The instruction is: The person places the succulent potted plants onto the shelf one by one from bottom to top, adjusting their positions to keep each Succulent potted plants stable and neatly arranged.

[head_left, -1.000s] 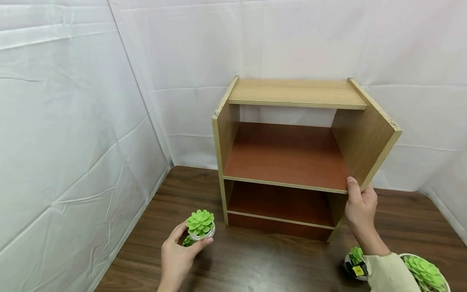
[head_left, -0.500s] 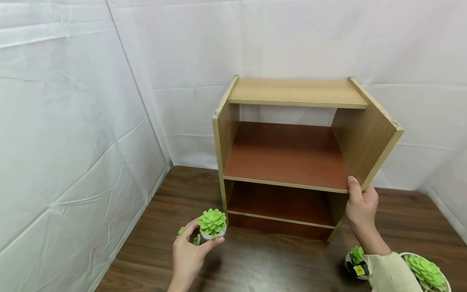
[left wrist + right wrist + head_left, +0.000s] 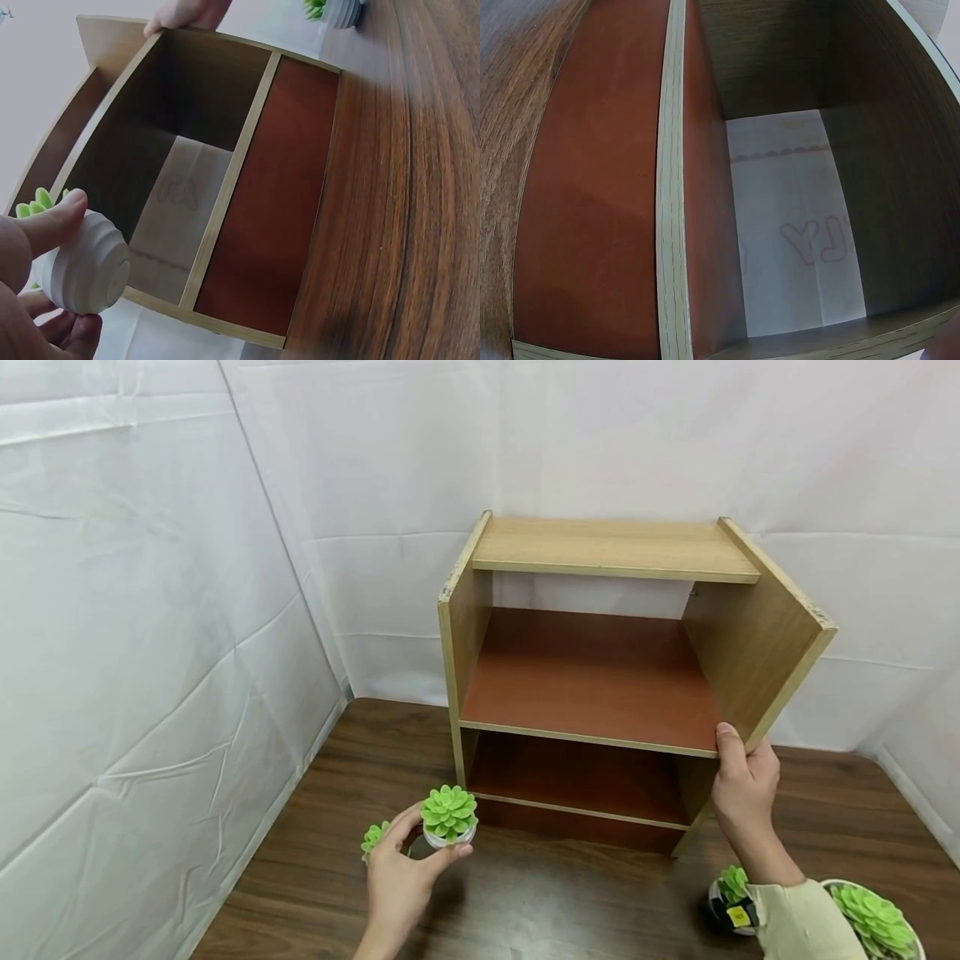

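Note:
My left hand (image 3: 400, 881) pinches a small potted succulent (image 3: 448, 812) by its pot, held above the table just left of the shelf unit's front. In the left wrist view the ribbed white pot (image 3: 88, 262) sits between thumb and fingers, its green leaves partly hidden by the thumb. My right hand (image 3: 744, 789) grips the right side panel of the wooden shelf unit (image 3: 588, 739), thumb at the middle board's front corner. The fingers behind that panel are hidden. Inside the unit, the right wrist view looks into the lower compartment (image 3: 795, 225).
Another succulent (image 3: 373, 839) stands behind the left hand, partly hidden. By the right sleeve (image 3: 806, 918) are a small succulent (image 3: 732, 887) in a dark-and-white pot and a larger one (image 3: 873, 920) in a round white pot. White cloth (image 3: 390, 452) encloses the wooden table (image 3: 300, 860).
My left hand has moved right with the potted succulent, closer to the shelf unit, uncovering more of the succulent behind it. My right hand keeps its grip on the side panel.

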`<state>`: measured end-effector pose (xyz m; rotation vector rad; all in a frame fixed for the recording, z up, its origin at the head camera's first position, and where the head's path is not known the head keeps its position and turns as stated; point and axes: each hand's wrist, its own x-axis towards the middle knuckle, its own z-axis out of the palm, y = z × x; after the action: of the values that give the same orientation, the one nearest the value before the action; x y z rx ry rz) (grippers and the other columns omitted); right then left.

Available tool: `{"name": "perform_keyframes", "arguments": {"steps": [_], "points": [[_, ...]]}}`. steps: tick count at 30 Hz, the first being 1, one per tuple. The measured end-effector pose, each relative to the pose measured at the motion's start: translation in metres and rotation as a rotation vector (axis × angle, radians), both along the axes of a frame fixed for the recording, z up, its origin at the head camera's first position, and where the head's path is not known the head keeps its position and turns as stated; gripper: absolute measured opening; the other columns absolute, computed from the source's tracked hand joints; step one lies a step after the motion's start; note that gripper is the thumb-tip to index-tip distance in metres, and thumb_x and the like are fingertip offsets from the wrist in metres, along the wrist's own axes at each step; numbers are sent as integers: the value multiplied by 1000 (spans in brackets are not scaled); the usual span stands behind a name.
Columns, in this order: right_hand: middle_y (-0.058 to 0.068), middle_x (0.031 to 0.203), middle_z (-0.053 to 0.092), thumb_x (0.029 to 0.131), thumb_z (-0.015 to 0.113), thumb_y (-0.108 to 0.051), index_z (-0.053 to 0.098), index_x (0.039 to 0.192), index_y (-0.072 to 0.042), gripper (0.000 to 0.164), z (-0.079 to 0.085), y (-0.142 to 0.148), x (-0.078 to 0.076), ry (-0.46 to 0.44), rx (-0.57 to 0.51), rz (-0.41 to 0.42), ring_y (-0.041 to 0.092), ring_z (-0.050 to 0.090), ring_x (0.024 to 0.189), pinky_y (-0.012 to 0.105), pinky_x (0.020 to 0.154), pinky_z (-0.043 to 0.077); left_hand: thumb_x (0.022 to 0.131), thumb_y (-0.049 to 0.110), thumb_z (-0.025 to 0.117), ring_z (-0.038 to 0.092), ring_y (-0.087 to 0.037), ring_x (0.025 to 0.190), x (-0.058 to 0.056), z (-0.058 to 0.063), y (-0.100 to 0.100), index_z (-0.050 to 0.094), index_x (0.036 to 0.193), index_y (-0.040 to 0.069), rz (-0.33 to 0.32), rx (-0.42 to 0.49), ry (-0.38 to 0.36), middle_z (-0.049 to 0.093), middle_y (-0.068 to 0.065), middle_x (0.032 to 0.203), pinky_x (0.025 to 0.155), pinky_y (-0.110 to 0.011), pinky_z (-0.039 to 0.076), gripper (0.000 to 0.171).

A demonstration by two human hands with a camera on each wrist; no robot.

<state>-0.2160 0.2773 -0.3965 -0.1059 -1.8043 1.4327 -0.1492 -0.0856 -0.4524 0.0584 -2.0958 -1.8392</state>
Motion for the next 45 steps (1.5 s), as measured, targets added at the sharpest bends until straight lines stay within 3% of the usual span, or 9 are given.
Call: {"name": "perform_keyframes", "arguments": {"steps": [8,16,30,36,45], "points": [[-12,76,59,100,53,-17,60,97,8,26,1,0,1,-15,8,-14,10,52,77,21,72,37,60,18,95,57,-19,113,0,-2,6,71,119,9,-5,7,-14,62,-3,124,97,-39,43,64],[-10,72,57,100,54,-17,61,89,-1,20,2,-1,0,-21,5,4,10,51,72,22,67,37,62,19,94,57,-19,114,0,-4,12,69,122,9,-7,19,-18,62,-3,125,97,-37,43,65],[-10,74,59,100,53,-17,61,93,5,25,3,-2,-1,3,-1,23,10,53,72,22,69,39,61,18,95,58,-17,110,-6,-9,16,70,120,11,24,26,5,65,0,120,96,-38,44,64],[-11,73,58,100,53,-17,61,92,2,23,1,-1,0,-13,16,-2,10,52,72,22,68,38,59,17,96,59,-17,107,-10,-13,17,71,117,10,1,-11,15,66,1,117,94,-38,45,64],[-11,74,60,100,53,-14,60,95,9,25,1,-1,-1,21,15,7,10,54,72,22,68,39,59,16,95,59,-16,108,-14,-15,24,70,118,12,-8,-5,13,65,1,119,93,-35,45,65]]}}
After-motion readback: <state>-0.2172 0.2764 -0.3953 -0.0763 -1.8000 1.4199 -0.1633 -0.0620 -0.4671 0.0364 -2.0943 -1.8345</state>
